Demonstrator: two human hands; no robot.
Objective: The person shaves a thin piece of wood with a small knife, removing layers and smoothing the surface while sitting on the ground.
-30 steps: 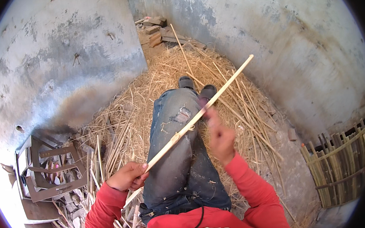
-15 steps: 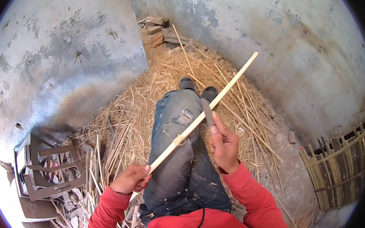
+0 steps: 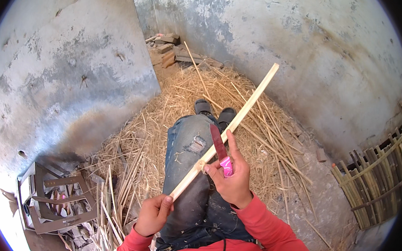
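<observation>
A long pale bamboo strip (image 3: 250,102) slants over my legs, rising from lower left to upper right. Near its lower end my left hand (image 3: 153,215) is closed around it, thumb on top. My right hand (image 3: 233,181) grips a knife (image 3: 219,143) with a dark reddish blade and a pink patterned handle; the blade points away from me, against or just over the strip. My right index finger stretches up by the strip's edge, and the thumb tip is at a small curled shaving (image 3: 199,166) partway along it. The grip around the handle is partly hidden.
Straw-like shavings (image 3: 171,97) and long loose strips (image 3: 111,201) cover the floor around my legs. At left stands a brown broken frame (image 3: 65,223); at right, a slatted bamboo panel (image 3: 377,185) leans by the wall. Bricks (image 3: 167,48) lie in the far corner between worn walls.
My right hand has moved down and left to the strip, its index finger now stretched out. The knife has turned, showing its pink handle and reddish blade. My left hand keeps its hold.
</observation>
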